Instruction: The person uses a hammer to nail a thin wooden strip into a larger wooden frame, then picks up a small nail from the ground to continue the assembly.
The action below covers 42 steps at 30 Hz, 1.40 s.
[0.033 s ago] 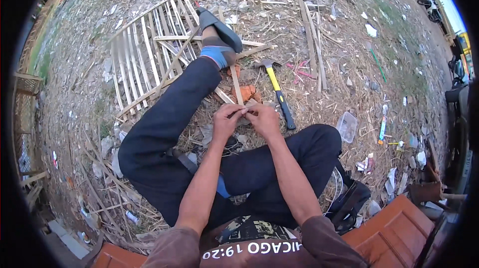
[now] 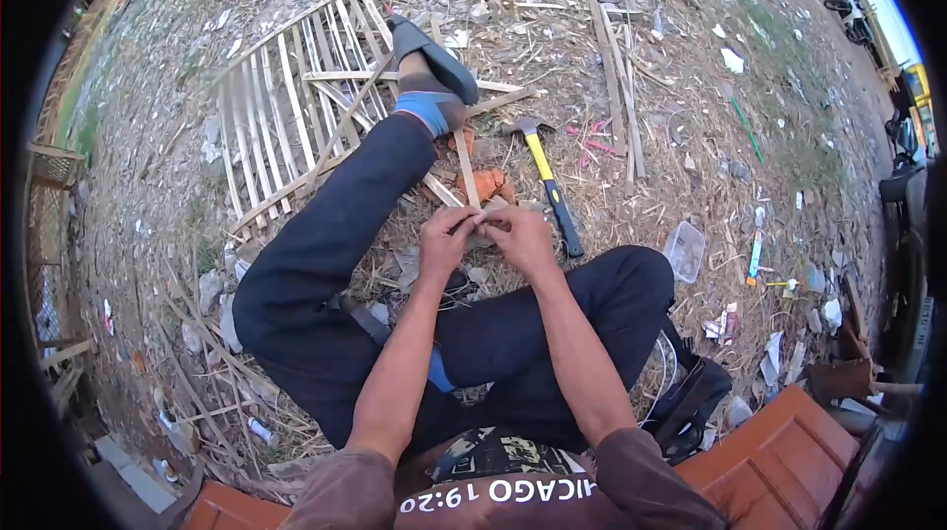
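My left hand (image 2: pixel 444 239) and my right hand (image 2: pixel 523 237) meet tip to tip between my legs, both closed in a pinch. Their fingers grip the near end of a narrow wooden slat (image 2: pixel 467 165), which runs away from me toward my sandalled foot (image 2: pixel 434 61). Any small thing between the fingertips is hidden. Just beyond the hands, a broken orange brick (image 2: pixel 483 184) lies by the slat. Right of it rests a claw hammer (image 2: pixel 542 163) with a yellow and black handle, its head pointing away from me. Neither hand touches it.
A slatted wooden frame (image 2: pixel 286 115) lies beyond my bent left leg. Loose wooden strips (image 2: pixel 617 86) lie ahead to the right. A clear plastic tub (image 2: pixel 685 252) and a black bag (image 2: pixel 691 402) are by my right knee. Litter, straw and stones cover the ground.
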### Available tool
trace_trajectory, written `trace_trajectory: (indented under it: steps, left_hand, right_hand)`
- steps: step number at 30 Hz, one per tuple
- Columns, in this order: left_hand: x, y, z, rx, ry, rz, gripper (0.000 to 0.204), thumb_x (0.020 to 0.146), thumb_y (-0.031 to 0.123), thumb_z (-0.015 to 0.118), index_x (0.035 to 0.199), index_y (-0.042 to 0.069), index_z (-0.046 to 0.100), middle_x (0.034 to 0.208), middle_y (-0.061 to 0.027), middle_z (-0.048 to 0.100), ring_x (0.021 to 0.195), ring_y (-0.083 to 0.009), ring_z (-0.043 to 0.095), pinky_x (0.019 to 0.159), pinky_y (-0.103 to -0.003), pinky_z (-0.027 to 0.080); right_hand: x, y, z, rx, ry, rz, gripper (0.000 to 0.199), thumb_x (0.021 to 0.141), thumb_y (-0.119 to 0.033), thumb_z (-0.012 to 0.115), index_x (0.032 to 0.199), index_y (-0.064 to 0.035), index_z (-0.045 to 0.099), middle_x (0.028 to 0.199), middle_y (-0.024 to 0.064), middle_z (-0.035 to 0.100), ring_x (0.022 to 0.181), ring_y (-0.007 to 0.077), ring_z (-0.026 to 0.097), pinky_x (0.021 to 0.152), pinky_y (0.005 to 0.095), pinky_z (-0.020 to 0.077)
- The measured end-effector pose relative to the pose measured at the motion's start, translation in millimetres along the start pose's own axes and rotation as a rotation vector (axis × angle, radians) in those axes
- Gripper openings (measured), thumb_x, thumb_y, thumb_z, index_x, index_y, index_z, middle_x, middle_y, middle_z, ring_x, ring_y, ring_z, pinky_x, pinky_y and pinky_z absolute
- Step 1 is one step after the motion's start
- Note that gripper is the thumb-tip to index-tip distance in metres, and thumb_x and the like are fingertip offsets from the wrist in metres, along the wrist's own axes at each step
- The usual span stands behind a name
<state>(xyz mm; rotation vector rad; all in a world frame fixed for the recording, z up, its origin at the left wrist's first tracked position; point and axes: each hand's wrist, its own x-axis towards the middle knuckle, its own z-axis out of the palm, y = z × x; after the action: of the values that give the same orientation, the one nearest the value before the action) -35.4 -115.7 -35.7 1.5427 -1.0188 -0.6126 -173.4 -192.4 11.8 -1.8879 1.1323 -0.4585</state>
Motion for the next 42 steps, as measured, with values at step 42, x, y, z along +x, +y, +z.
trace_trajectory:
  steps: [42]
  left_hand:
    - [-2.6,-7.3,2.2,0.002,0.038,-0.012,0.020,0.077,0.001,0.078,0.096,-0.002,0.074,0.084,-0.0115,0.071,0.074,-0.0175,0.069,0.069,-0.030,0.054]
  right_hand:
    - [-157.4,-63.3,-24.4,-0.190,0.037,0.157,0.036,0.097,-0.011,0.055,0.128,0.0053,0.045,0.081,0.0286,0.065,0.076,0.0484,0.064,0.066,0.0544,0.0504]
